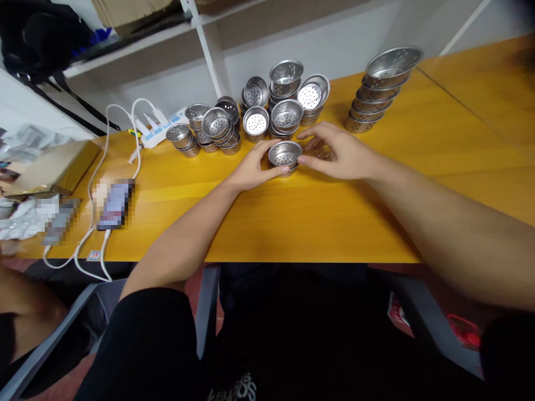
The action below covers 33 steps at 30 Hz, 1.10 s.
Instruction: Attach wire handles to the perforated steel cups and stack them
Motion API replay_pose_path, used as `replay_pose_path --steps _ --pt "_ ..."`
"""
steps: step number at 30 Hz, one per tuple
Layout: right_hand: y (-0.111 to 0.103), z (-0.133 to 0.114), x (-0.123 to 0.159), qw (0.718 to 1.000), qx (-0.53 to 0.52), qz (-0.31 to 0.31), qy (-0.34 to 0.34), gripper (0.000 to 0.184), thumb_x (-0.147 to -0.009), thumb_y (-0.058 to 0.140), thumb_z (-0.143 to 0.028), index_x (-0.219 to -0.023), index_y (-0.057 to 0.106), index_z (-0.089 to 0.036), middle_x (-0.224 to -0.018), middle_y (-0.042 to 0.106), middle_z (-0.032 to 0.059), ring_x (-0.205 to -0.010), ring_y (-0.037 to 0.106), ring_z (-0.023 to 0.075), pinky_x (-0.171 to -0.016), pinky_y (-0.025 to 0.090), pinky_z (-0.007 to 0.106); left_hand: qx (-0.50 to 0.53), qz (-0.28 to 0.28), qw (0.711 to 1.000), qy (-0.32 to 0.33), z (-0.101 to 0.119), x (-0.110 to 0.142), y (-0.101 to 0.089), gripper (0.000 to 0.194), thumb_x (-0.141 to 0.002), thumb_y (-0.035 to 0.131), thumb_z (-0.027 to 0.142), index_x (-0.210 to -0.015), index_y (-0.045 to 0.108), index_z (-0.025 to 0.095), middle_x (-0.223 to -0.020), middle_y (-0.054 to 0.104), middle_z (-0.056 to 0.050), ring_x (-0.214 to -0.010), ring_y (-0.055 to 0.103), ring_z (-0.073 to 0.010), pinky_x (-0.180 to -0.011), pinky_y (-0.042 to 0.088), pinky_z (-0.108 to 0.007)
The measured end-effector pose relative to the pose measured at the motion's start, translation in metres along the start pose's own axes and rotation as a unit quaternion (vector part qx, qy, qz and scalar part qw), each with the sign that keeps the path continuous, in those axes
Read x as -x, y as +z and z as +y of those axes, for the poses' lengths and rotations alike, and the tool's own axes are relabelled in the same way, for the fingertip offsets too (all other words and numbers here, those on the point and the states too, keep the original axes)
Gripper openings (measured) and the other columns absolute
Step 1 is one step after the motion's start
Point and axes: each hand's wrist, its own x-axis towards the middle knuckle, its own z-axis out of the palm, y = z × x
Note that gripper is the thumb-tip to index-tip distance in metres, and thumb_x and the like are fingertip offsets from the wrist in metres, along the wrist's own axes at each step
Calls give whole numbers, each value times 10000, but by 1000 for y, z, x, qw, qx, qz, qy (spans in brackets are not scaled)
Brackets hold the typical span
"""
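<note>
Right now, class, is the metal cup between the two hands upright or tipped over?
Upright. The metal cup's open mouth faces up between the left hand and right hand, showing its perforated bottom inside.

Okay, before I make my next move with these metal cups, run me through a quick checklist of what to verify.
1. Front cup upright: ok, its opening faces up.
2. Left hand on the front cup: ok, thumb in front, fingers behind.
3. Right hand touching the front cup: cannot tell, the thumb tip is right at its edge.
4. Tall stack at right straight: cannot tell, it looks tilted right, but the wide view may bend it.
5. Phone away from both hands: ok, it lies off to the left.
</note>
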Motion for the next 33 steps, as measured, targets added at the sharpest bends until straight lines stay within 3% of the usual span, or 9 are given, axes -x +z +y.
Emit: replay_pose_path --steps 2,5,8,10,13,18,27,33 --pt "1 3 -4 999 -10 30 -5 728 -1100 828 -930 -1606 832 -407 -1647 817 174 -1265 881 498 -1142 756 835 5 -7 1000 -3 -1 0 0 1249 -917 919 1103 -1768 701 216 -1863 745 -264 -1782 718 -471 -1554 560 -661" --pt "1 5 -12 998 18 47 -26 543 -1129 851 -788 -1598 863 -517 -1877 721 63 -1619 754 559 -1399 621 919 19 -18 1000 -9 -1 2 0 1301 -907 933 1101 -1818 642 219 -1919 699 -272 -1812 698 -490 -1569 549 -660" --pt "6 10 -18 996 61 20 -54 382 -1166 820 -628 -1451 946 -408 -2053 568 19 -1778 649 574 -1509 521 914 33 -22 999 -12 1 4 -1 1228 -989 909 1042 -1844 587 222 -1949 676 -274 -1794 723 -474 -1551 579 -641" --pt "11 16 -21 994 93 -7 -59 358 -1190 782 -534 -1412 961 -317 -2103 507 52 -1804 625 594 -1511 512 909 39 -18 999 -8 4 4 -2 1125 -1059 845 1019 -1815 597 224 -1926 697 -271 -1764 752 -456 -1529 606 -633" --pt "20 26 -23 989 136 -28 -57 428 -1210 753 -453 -1563 925 -283 -2102 514 83 -1815 609 607 -1490 528 907 43 -4 999 -4 8 3 -2 1071 -1100 777 1023 -1759 624 193 -1875 729 -286 -1732 775 -435 -1516 623 -612" --pt "27 35 -25 984 166 -34 -53 553 -1250 685 -471 -1737 849 -267 -2019 612 155 -1737 678 602 -1461 553 894 29 14 999 -16 10 3 -2 1100 -1079 715 1092 -1707 655 191 -1803 763 -281 -1670 806 -402 -1503 634 -572" --pt "28 34 -27 987 137 -62 -60 606 -1252 613 -484 -1744 836 -211 -1901 714 234 -1681 730 598 -1434 582 889 -3 17 1000 -21 8 2 -2 1088 -1105 616 1121 -1701 665 213 -1798 760 -255 -1693 781 -388 -1520 614 -567" --pt "24 25 -24 991 95 -66 -68 605 -1257 628 -578 -1740 846 -285 -1879 731 194 -1683 749 536 -1469 599 798 -19 39 999 -11 0 2 -4 1005 -1152 582 1081 -1697 656 239 -1768 763 -245 -1688 779 -390 -1515 615 -591"
